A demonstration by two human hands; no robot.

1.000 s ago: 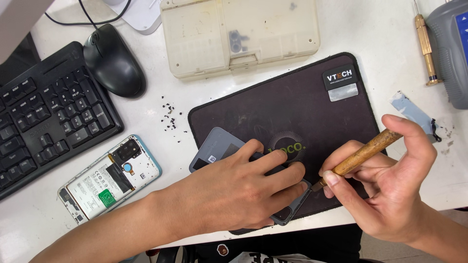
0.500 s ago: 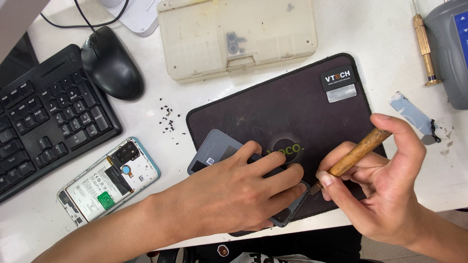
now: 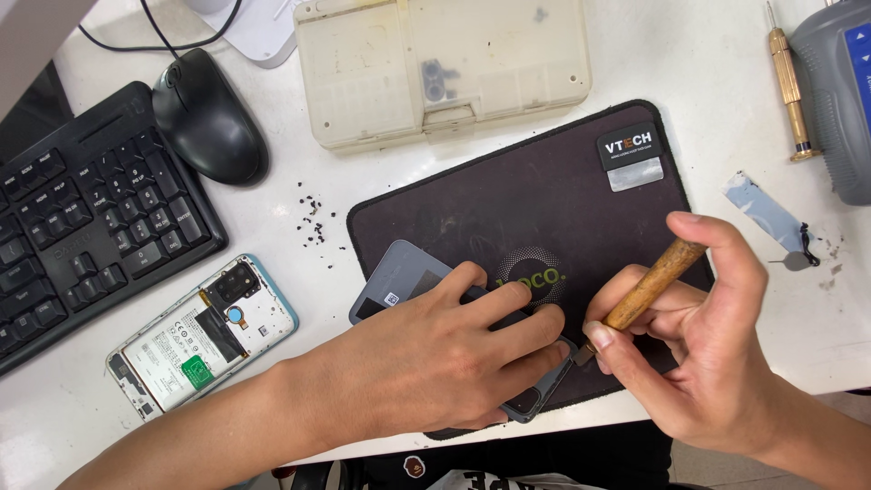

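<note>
Fingers of the left hand lie spread and flat on a grey phone panel, pressing it down on the dark work mat; they press rather than curl round it. The panel lies slantwise on the mat's near-left part, its lower corner close to the mat's front edge and its upper end showing past the knuckles. The right hand pinches a wooden-handled tool between thumb and closed fingers, handle slanting up to the right, its tip down at the panel's lower right edge, just beside the left fingertips. The tip itself is too small to make out.

Left of the mat, an opened phone with a light blue rim lies face down on the white surface, its insides showing. Small black specks are scattered between it and the mat. Farther left sit a black keyboard and a black mouse. Beyond the mat rests a cream plastic parts box, lid shut. At the right, a brass-handled screwdriver lies beside a grey device, with a strip of grey tape nearer the right hand.
</note>
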